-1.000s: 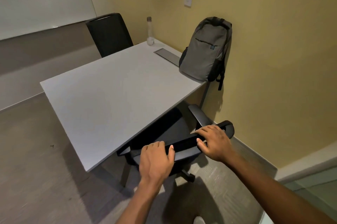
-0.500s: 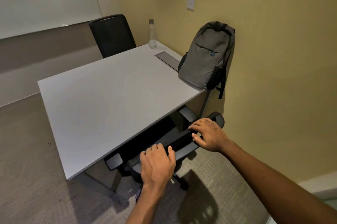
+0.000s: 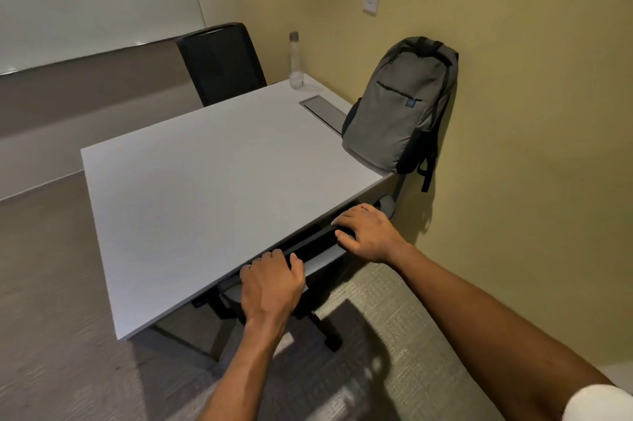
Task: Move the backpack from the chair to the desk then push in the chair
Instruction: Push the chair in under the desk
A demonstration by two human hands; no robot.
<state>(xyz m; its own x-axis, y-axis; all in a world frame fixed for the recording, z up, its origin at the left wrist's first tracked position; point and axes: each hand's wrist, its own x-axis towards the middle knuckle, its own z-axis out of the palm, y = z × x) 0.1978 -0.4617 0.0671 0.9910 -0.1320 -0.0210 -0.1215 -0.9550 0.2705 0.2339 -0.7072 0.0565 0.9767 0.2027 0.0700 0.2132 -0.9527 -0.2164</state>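
A grey backpack stands upright on the right rear corner of the white desk, leaning against the yellow wall. The black office chair sits mostly under the desk's near edge, so only the top of its backrest, one armrest end and part of its base show. My left hand grips the left part of the backrest top. My right hand lies over the right part of the backrest top, fingers curled on it.
A second black chair stands at the desk's far side. A clear water bottle and a grey cable hatch are at the desk's back. The yellow wall runs close on the right; grey carpet lies below.
The chair has rolled forward under the desk with both hands on its backrest; the seat and armrests, visible a second ago, are now hidden by the desktop.
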